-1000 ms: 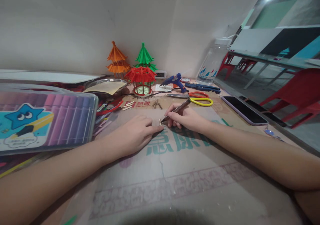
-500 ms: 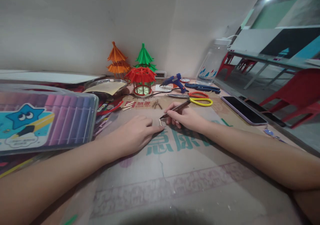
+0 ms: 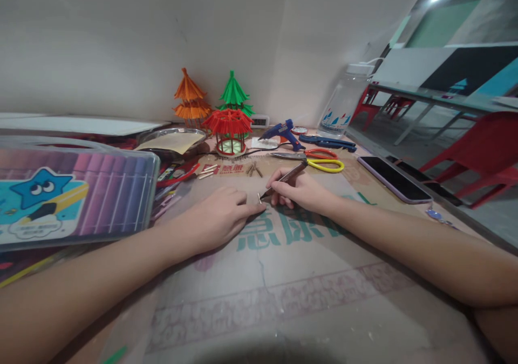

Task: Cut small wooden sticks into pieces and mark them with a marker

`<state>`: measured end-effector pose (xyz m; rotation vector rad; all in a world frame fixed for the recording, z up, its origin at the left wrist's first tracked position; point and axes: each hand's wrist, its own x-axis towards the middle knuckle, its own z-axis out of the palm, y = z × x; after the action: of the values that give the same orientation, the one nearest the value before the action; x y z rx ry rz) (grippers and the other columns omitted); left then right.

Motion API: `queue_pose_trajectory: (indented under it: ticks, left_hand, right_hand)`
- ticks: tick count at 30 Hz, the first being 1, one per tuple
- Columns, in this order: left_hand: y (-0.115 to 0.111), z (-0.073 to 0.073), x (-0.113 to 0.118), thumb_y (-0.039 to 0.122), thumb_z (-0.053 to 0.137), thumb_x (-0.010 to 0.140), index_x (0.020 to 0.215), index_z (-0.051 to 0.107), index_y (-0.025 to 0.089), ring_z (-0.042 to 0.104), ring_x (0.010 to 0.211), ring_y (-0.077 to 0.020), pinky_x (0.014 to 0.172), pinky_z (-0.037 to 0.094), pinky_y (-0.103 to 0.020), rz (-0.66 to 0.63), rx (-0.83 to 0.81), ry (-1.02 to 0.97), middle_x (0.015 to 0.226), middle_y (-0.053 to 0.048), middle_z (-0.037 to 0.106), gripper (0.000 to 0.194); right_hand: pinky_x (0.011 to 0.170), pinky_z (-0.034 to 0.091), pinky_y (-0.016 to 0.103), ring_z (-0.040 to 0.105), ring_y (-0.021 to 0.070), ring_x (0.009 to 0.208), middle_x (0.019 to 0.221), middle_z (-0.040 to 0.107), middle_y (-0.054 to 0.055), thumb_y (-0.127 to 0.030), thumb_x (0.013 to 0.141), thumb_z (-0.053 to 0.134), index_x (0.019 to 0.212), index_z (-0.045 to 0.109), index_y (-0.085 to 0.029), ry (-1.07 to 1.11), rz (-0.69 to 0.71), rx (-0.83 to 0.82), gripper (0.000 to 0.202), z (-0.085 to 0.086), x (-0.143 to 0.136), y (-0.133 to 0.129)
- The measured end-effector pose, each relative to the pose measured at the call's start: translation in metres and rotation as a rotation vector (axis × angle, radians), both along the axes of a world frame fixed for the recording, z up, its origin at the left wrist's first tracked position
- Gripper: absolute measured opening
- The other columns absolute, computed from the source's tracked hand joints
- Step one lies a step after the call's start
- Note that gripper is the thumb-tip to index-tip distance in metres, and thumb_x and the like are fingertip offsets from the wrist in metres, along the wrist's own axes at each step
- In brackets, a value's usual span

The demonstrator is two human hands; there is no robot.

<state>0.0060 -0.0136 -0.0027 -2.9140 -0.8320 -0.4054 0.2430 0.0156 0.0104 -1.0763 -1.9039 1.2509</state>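
My right hand is closed around a dark marker, its tip at a short pale stick. The stick lies on the clear sheet over the brown printed board. My left hand rests on the sheet with its index fingertip at the stick's near end; its other fingers are curled under. Beyond the hands are brown sticks and several pale sticks.
A marker case stands at left. Behind are orange, green and red small pavilions, a blue glue gun, scissors and a bottle. A phone lies at right.
The marker tip has moved slightly down and toward me along the stick, with my right hand shifting a little. My left hand has stayed in place.
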Motion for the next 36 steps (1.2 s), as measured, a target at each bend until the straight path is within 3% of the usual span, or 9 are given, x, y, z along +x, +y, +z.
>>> queue_pose_trajectory:
  ticks: [5, 18, 26, 36]
  left_hand:
    - [0.0005, -0.001, -0.0001, 0.022, 0.041, 0.102, 0.131, 0.065, 0.026, 0.055, 0.082, -0.0225, 0.075, 0.044, -0.035, 0.007, -0.011, 0.008, 0.084, -0.007, 0.06, 0.038]
    - [0.0009, 0.0001, 0.0011, 0.023, 0.038, 0.103, 0.133, 0.064, 0.027, 0.053, 0.077, -0.0214, 0.073, 0.041, -0.033, 0.009, -0.013, 0.031, 0.078, -0.005, 0.057, 0.04]
    - [0.0014, -0.0009, 0.0003, 0.023, 0.04, 0.102, 0.133, 0.064, 0.028, 0.054, 0.08, -0.0223, 0.075, 0.043, -0.035, 0.01, -0.018, 0.03, 0.083, -0.006, 0.059, 0.039]
    - [0.0019, -0.0025, -0.0001, 0.023, 0.04, 0.102, 0.133, 0.064, 0.028, 0.054, 0.082, -0.0227, 0.075, 0.043, -0.035, 0.007, -0.02, 0.014, 0.084, -0.006, 0.059, 0.04]
  right_hand:
    - [0.037, 0.037, 0.019, 0.046, 0.0064, 0.039, 0.065, 0.065, -0.002, -0.033, 0.091, 0.056, 0.092, 0.053, -0.019, 0.002, -0.045, 0.036, 0.014, 0.0002, -0.0017, -0.0003]
    - [0.041, 0.038, 0.019, 0.048, 0.0071, 0.042, 0.061, 0.066, -0.001, -0.034, 0.087, 0.059, 0.086, 0.055, -0.018, -0.013, 0.031, 0.003, 0.016, -0.0005, 0.0019, 0.0004]
    - [0.037, 0.037, 0.019, 0.047, 0.0066, 0.039, 0.064, 0.065, -0.002, -0.031, 0.092, 0.053, 0.091, 0.053, -0.019, 0.0, -0.046, 0.035, 0.012, 0.0008, -0.0017, -0.0005]
    - [0.037, 0.037, 0.019, 0.047, 0.0064, 0.039, 0.065, 0.065, -0.002, -0.029, 0.092, 0.053, 0.092, 0.054, -0.019, 0.001, -0.047, 0.032, 0.01, 0.0005, -0.002, -0.0001]
